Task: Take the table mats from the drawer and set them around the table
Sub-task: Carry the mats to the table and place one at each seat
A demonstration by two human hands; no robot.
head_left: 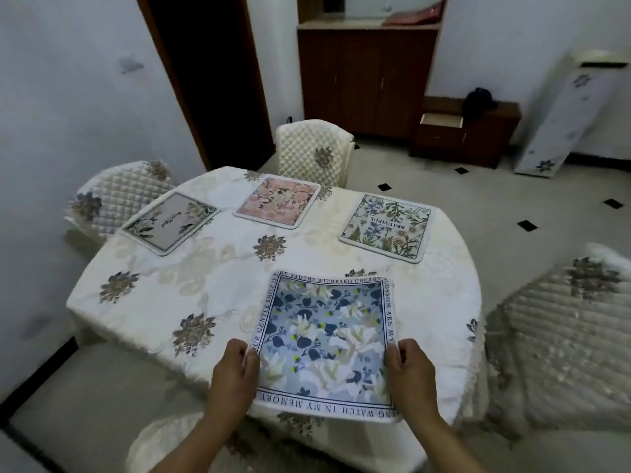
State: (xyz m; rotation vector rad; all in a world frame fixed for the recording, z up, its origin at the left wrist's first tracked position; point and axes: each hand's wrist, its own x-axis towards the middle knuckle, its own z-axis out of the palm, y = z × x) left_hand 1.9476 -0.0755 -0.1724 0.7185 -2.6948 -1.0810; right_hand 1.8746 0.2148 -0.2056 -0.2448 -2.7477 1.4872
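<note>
A blue floral mat (326,343) with a lettered border lies at the near edge of the round table (211,268), which has a cream flowered cloth. My left hand (232,373) grips the mat's left side and my right hand (409,373) grips its right side. Three other mats lie flat on the far half: a grey one (169,221) at the left, a pink one (277,202) in the middle, and a green botanical one (387,227) at the right. An open drawer (441,120) shows in a low brown cabinet at the back right.
Quilted cream chairs stand around the table: one at the far side (312,150), one at the left (116,196), one at the right (563,336), one just below me (164,442). A tall wooden cupboard (365,76) and a leaning white panel (566,114) stand behind.
</note>
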